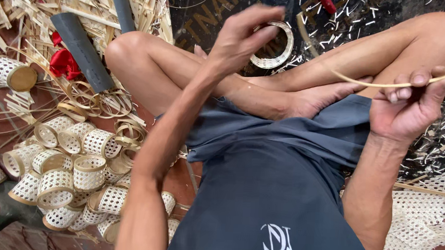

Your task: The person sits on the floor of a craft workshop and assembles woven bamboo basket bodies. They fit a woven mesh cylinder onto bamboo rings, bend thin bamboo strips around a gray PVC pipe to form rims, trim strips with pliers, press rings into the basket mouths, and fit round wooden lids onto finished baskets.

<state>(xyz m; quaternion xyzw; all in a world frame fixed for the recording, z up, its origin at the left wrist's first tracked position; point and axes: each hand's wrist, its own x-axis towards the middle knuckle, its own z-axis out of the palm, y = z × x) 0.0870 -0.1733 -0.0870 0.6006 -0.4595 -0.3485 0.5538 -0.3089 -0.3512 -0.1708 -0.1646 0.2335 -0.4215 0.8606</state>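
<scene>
The person sits cross-legged on the floor in a dark blue shirt (274,204) and shorts, and the view looks down over the chest to the legs. The right hand (406,106) is held up at the right, just over the right knee; its thumb and forefinger pinch the end of a thin bamboo strip (387,84), and the other fingers are curled loosely below it. The strip runs from this hand to the left, in a bend across the thigh, and its far part is blurred. The left hand (245,32) is lifted higher, over the crossed legs. Its fingers are bent and slightly apart, and it is blurred, so I cannot tell if it grips the strip. Just behind this hand, on the dark mat (208,12), lies a small woven bamboo ring (276,46). At the left of the person, near the hip, there is a heap of small woven bamboo baskets (72,178), round and with open lattice walls. At the right, flat pieces of woven lattice (421,211) lie on the floor. Farther left lie two grey tubes (81,51), a red cloth (63,63) and many loose bamboo strips (86,6).
</scene>
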